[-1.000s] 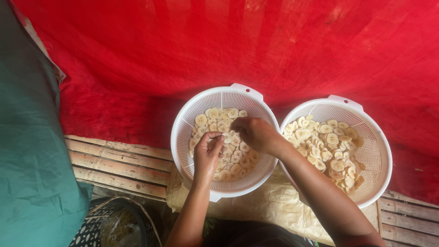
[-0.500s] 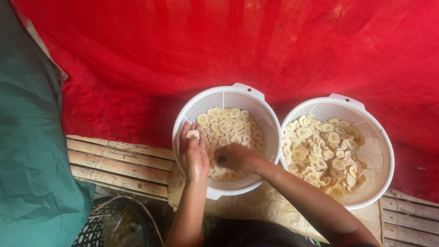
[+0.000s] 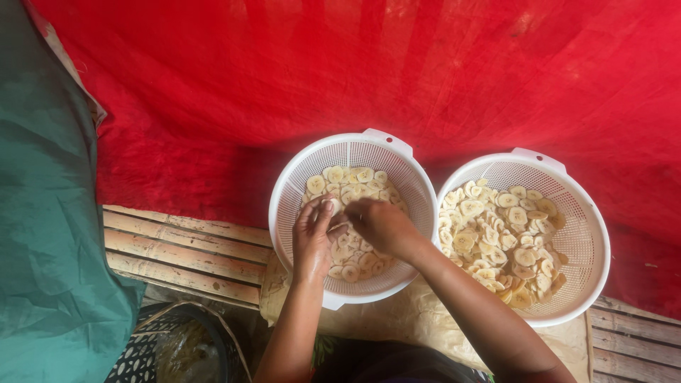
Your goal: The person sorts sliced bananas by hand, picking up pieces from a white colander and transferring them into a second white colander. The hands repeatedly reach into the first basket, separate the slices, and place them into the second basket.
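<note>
The head camera looks straight down at two hands over a white basket (image 3: pixel 287 213) full of little holes. The basket is round, with a small tab handle on its far rim and one on its near rim. Inside it lie pale yellow banana slices (image 3: pixel 351 184), thin and round, piled at the bottom.

The left hand (image 3: pixel 312 241) is inside the basket on its left side. Its fingers are closed on one banana slice (image 3: pixel 329 206), pinched at the fingertips. The right hand (image 3: pixel 379 225) is just beside it, near the middle of the basket, with the fingers curled down onto the slices. Whether it has a slice clamped in them, I cannot tell, because the back of the hand hides them. The two hands are close together, fingertips almost meeting.

A second white basket (image 3: pixel 589 234) sits just to the right, touching the first one or very nearly. It holds more banana slices (image 3: pixel 504 234), spread wider, some a darker yellow near the front.

Both baskets rest on a big red cloth (image 3: pixel 425 71) and a pale sheet of paper (image 3: pixel 397 323) at the near edge. Wooden slats (image 3: pixel 184 252) show on the left under the cloth. A green cloth (image 3: pixel 50 213) fills the far left side. A dark woven basket (image 3: pixel 142 354) with a bag inside sits at the bottom left.
</note>
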